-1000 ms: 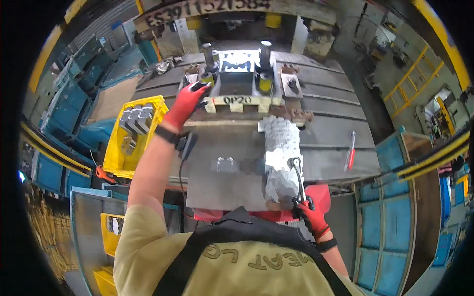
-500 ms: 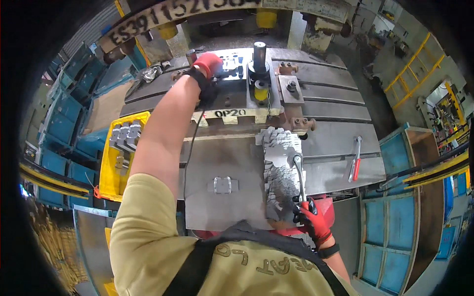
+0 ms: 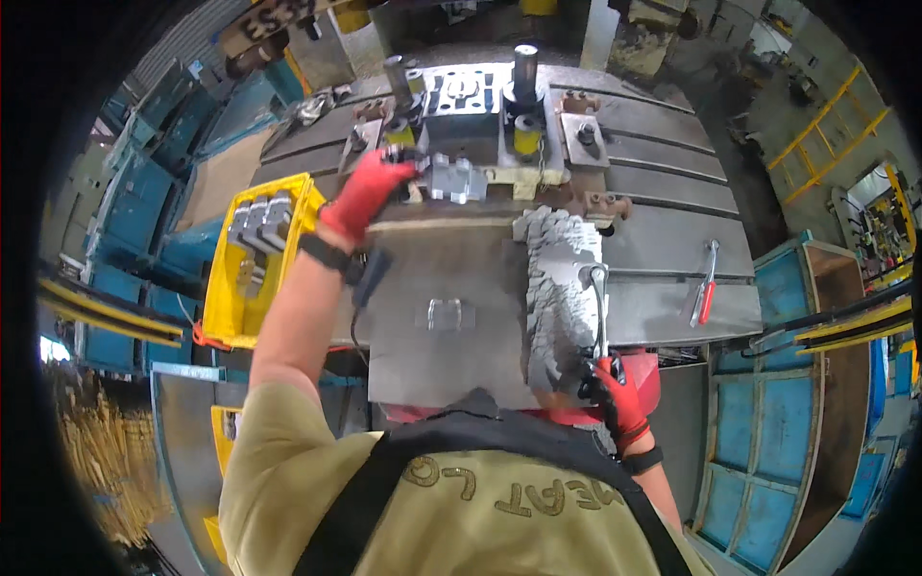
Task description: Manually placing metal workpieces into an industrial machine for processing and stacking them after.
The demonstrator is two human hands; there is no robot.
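In the head view, the left hand (image 3: pixel 370 192), in a red-and-black glove, grasps one flat, silver stamped metal piece (image 3: pixel 456 180) at its left end; motion blurs the contact. The right hand (image 3: pixel 615 394), gloved alike, is closed around one long silver wrench (image 3: pixel 600 307), its grip mostly hidden by the fingers. The wrench's head points away from the hand, over the right side of one long pile of overlapping grey metal plates (image 3: pixel 557 317), too tightly layered to count.

Between the hands, one small silver bracket-like piece (image 3: pixel 446 315) lies on the grey metal table (image 3: pixel 423 370). Left of the left hand, one yellow plastic bin (image 3: pixel 219 312) holds grey metal parts, partly overlapping. Beyond the hands stands one steel die block (image 3: pixel 459 91) with two dark upright posts (image 3: pixel 524 72). Well right of the right hand lies one red-handled tool (image 3: pixel 708 298).

Black characters on a pale beam (image 3: pixel 274 27), far beyond the left hand, are cut off; lettering across the tan shirt (image 3: pixel 461 523) appears upside down.
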